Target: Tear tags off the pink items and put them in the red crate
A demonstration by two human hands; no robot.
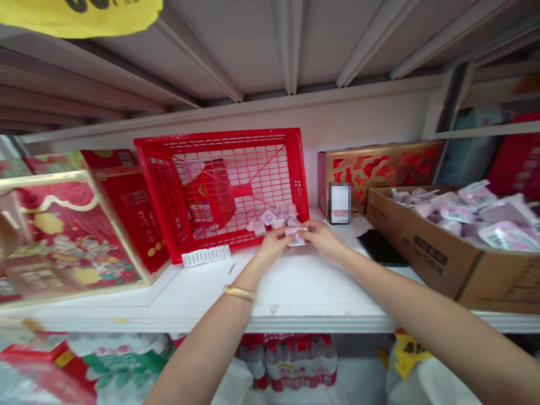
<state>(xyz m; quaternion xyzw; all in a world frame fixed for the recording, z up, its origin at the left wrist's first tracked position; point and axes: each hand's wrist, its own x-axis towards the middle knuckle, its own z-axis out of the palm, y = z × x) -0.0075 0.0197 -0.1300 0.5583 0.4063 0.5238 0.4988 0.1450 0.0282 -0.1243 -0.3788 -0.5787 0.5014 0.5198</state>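
Observation:
Both my hands meet over the white shelf at the mouth of a red plastic basket [217,133] lying on its side. Between them is a small pale pink cup [296,241] with a barcode label facing me. The fingers of my left hand [273,243] grip its left side, and those of my right hand [323,239] pinch its right side. Just behind, several similar pink cups [270,217] lie in a heap inside the basket. Fingers partly hide the held cup. A white strip of printed labels [206,256] rests against the basket's front left edge.
A cardboard box [415,247] full of pink cups stands at right, beside a black flat object [382,247]. A phone [340,203] leans on a gold-red box [379,163]. Red gift boxes [130,208] stand left. Shelf beams [291,45] hang overhead; bottle packs [295,363] sit below.

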